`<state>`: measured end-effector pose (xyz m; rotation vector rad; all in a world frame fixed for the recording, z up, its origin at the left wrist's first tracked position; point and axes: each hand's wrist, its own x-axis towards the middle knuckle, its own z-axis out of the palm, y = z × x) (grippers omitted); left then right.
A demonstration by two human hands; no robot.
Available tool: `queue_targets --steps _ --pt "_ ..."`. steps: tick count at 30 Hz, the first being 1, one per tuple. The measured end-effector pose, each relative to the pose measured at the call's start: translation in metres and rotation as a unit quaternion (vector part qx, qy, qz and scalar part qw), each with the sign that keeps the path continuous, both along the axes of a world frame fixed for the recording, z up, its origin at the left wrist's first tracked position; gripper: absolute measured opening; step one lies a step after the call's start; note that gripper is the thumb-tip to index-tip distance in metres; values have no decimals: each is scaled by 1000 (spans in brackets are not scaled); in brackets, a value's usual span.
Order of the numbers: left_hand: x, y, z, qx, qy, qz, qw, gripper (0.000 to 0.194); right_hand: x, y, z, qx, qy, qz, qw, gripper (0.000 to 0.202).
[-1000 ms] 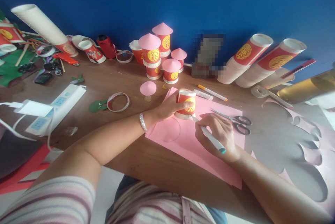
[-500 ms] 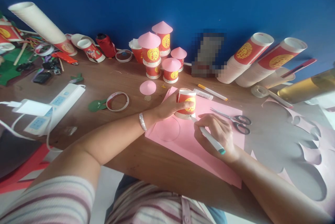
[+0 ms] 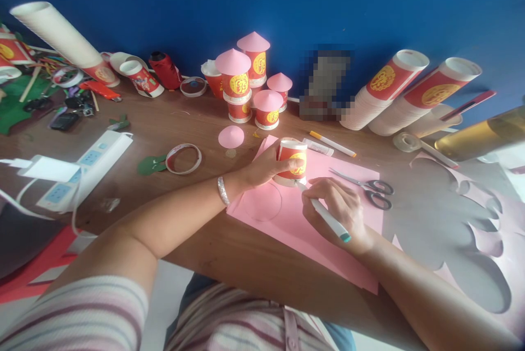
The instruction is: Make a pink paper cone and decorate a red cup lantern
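On a layer of pink paper (image 3: pixel 328 263) near the front edge of a brown table (image 3: pixel 197 236), a short red cup (image 3: pixel 290 152) with a gold emblem stood in the grasp of the left hand (image 3: pixel 264 169). That hand was partly closed, its thumb laid across the front of the cup and its other fingers mostly hidden behind. The right hand (image 3: pixel 334 211) was curled tightly round a white marker (image 3: pixel 328 220) with a green end, the tip slanting to the foot of the cup — whether it met the paper or only the rim could not be told. Beside the cup, toward the left wrist, a drawn circle (image 3: pixel 263 202) showed on the pink surface.

Past the right hand lay a pair of scissors (image 3: pixel 379 193), blades slightly parted, on the paper's far side. Beyond the cup lay a clear tube (image 3: pixel 319 147) and, just behind it, an orange-and-white pen (image 3: pixel 333 144). A loose pink cone (image 3: pixel 231 136) rested on the wood near the paper's back corner; farther off stood a cluster of cone-topped cups (image 3: pixel 238 84) before the blue wall (image 3: pixel 164 6). Pink offcuts (image 3: pixel 488 285), cut with rounded notches, were spread at the far right.
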<state>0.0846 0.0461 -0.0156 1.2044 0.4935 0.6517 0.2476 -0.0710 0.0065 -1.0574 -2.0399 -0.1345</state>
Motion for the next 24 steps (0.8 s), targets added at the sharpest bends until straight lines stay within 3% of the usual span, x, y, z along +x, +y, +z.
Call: queue_targets --steps 24 --pt "0 0 -1 -7 -15 -7 1000 33 1 1 0 7 17 21 1000 25"
